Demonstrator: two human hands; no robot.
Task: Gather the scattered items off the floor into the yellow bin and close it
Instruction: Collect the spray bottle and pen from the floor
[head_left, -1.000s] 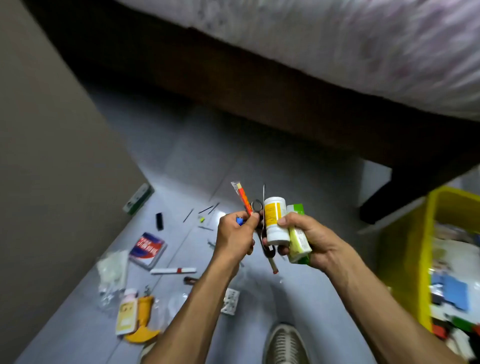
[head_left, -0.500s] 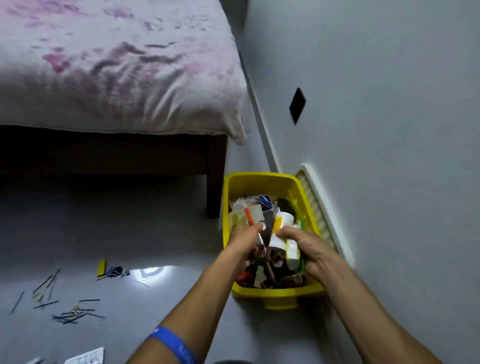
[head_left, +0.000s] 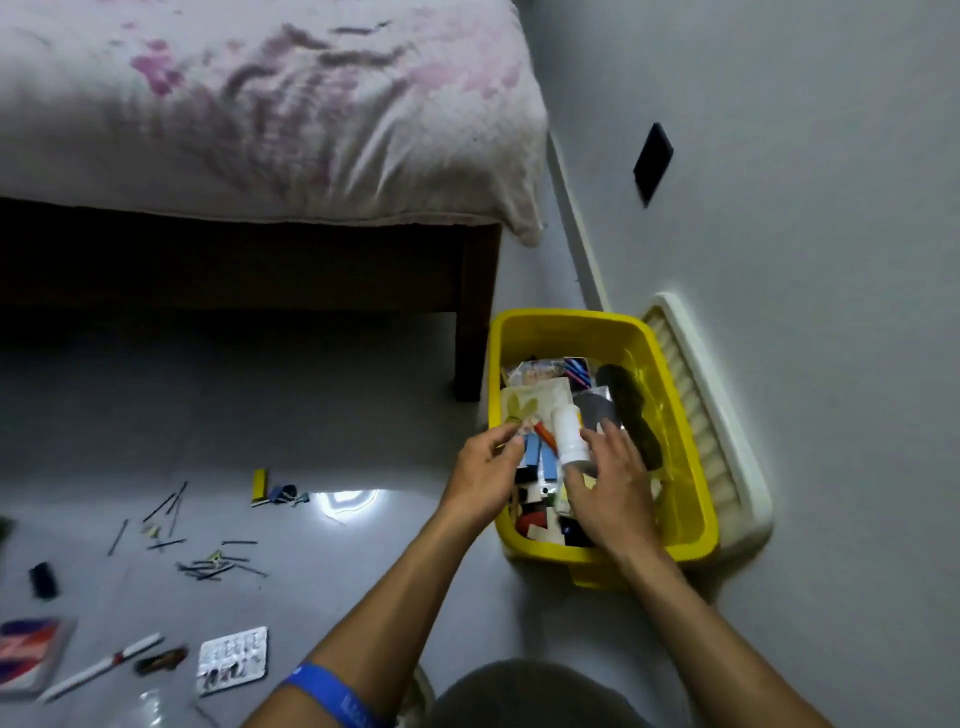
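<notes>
Since the earlier frame, both hands released their items: left hand (head_left: 483, 480) and right hand (head_left: 610, 491) hover slack-fingered over yellow bin (head_left: 696, 499); white bottle (head_left: 569, 434) blurred.

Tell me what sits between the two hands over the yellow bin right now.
In the head view, a white bottle stands between the left hand and the right hand, above the clutter in the yellow bin.
</notes>
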